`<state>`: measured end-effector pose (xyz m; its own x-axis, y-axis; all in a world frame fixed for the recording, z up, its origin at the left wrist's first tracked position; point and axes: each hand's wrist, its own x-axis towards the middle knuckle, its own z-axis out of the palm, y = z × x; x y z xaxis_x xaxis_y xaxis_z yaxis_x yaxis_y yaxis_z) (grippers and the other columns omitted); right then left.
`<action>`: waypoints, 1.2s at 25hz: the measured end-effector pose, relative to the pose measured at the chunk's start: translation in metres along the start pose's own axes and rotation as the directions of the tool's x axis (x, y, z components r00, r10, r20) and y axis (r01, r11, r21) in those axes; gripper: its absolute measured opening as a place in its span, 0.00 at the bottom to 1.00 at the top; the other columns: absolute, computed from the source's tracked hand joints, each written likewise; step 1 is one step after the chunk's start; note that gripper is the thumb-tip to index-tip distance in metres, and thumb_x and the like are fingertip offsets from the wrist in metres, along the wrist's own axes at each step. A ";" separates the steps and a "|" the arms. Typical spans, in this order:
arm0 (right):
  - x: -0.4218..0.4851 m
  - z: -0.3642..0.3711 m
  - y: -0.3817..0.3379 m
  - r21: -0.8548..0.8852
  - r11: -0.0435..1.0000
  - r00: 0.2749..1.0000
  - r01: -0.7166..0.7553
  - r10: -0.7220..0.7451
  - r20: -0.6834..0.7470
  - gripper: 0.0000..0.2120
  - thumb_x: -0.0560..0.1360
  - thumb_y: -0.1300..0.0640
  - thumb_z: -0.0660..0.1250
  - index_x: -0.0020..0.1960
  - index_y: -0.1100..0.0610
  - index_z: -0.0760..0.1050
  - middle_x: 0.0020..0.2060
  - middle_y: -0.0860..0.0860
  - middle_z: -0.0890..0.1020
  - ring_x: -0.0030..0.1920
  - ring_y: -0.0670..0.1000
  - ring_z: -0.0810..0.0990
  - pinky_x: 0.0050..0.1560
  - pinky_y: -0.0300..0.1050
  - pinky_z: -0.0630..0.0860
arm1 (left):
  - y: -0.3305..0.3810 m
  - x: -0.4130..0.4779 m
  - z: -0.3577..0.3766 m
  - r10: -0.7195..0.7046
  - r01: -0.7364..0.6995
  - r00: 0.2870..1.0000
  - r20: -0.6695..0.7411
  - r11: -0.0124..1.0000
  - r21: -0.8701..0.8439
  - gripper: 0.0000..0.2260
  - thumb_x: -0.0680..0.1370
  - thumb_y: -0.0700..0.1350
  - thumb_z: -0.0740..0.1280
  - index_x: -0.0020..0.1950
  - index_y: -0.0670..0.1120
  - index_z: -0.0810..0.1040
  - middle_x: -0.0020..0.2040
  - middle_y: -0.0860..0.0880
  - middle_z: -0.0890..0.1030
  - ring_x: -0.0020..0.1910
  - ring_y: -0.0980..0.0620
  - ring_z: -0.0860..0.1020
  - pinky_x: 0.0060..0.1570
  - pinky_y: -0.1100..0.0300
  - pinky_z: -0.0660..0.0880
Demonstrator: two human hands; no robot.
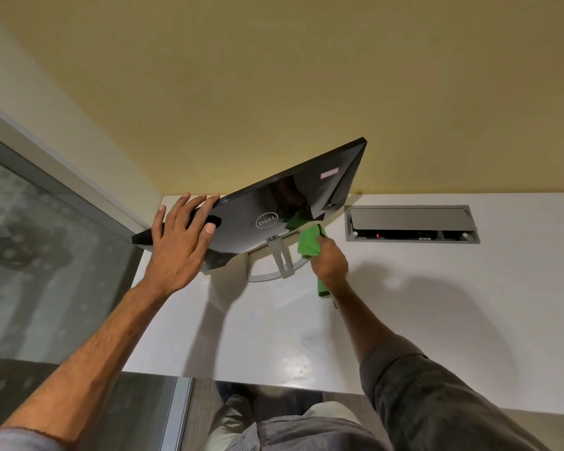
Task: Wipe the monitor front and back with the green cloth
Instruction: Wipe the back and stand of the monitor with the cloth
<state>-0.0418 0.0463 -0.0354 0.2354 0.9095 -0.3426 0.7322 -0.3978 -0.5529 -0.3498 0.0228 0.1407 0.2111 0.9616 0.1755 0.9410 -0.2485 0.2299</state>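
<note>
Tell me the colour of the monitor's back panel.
The monitor is glossy black behind, silver Dell logo; head view.

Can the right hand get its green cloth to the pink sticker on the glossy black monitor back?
Probably yes: right hand grips the green cloth at the glossy black monitor's lower edge; bare panel runs up to the pink sticker.
</note>
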 end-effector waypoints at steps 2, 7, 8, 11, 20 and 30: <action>-0.006 0.008 -0.017 0.276 0.959 0.994 -0.069 0.043 0.101 0.33 0.78 0.63 0.64 0.80 0.44 0.67 0.71 0.54 0.78 0.67 0.62 0.79 0.70 0.56 0.75 | -0.001 0.001 -0.001 0.006 -0.006 1.000 0.010 1.000 -0.004 0.25 0.90 0.59 0.44 0.88 0.60 0.56 0.84 0.55 0.64 0.87 0.52 0.53 0.84 0.43 0.43; -0.034 0.041 0.001 0.073 0.995 0.969 0.063 -0.078 0.236 0.34 0.76 0.63 0.65 0.80 0.46 0.67 0.74 0.52 0.76 0.71 0.61 0.77 0.71 0.55 0.74 | 0.000 -0.001 0.000 -0.001 0.001 1.000 0.004 1.000 0.011 0.25 0.90 0.59 0.44 0.88 0.60 0.55 0.84 0.55 0.64 0.87 0.52 0.53 0.84 0.43 0.44; -0.035 0.038 0.014 -0.002 0.994 0.953 0.110 -0.105 0.283 0.33 0.76 0.62 0.65 0.79 0.45 0.68 0.74 0.51 0.76 0.71 0.60 0.77 0.70 0.54 0.74 | 0.000 0.000 0.001 -0.001 0.001 1.000 0.002 1.000 0.010 0.25 0.90 0.59 0.44 0.88 0.60 0.55 0.84 0.55 0.64 0.87 0.52 0.53 0.84 0.43 0.44; -0.034 0.011 0.045 -0.088 0.988 0.953 0.125 -0.095 0.288 0.30 0.74 0.61 0.64 0.74 0.42 0.74 0.69 0.52 0.81 0.66 0.60 0.80 0.64 0.51 0.77 | -0.001 0.001 0.001 -0.002 0.002 1.000 0.007 1.000 0.006 0.25 0.90 0.59 0.44 0.89 0.61 0.55 0.84 0.55 0.64 0.88 0.52 0.53 0.84 0.43 0.43; 0.001 0.014 0.001 -0.169 0.978 0.976 0.125 -0.091 0.197 0.32 0.80 0.60 0.68 0.82 0.53 0.64 0.76 0.55 0.71 0.70 0.64 0.77 0.68 0.59 0.77 | -0.001 0.000 0.002 -0.020 0.020 0.999 0.029 1.000 0.020 0.25 0.90 0.59 0.44 0.89 0.61 0.54 0.84 0.54 0.64 0.88 0.51 0.52 0.84 0.43 0.43; -0.065 0.048 -0.023 0.392 0.911 0.983 -0.127 0.062 0.173 0.35 0.75 0.61 0.62 0.82 0.52 0.67 0.66 0.60 0.81 0.65 0.64 0.79 0.66 0.54 0.77 | 0.002 0.001 0.001 -0.026 0.025 0.998 0.060 1.000 0.010 0.26 0.90 0.60 0.43 0.89 0.61 0.52 0.86 0.52 0.61 0.88 0.50 0.50 0.84 0.44 0.38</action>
<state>-0.1045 -0.0094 -0.0365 0.1665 0.8484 -0.5025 0.3863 -0.5250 -0.7584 -0.3479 0.0232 0.1407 0.2025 0.9729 0.1115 0.9487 -0.2231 0.2242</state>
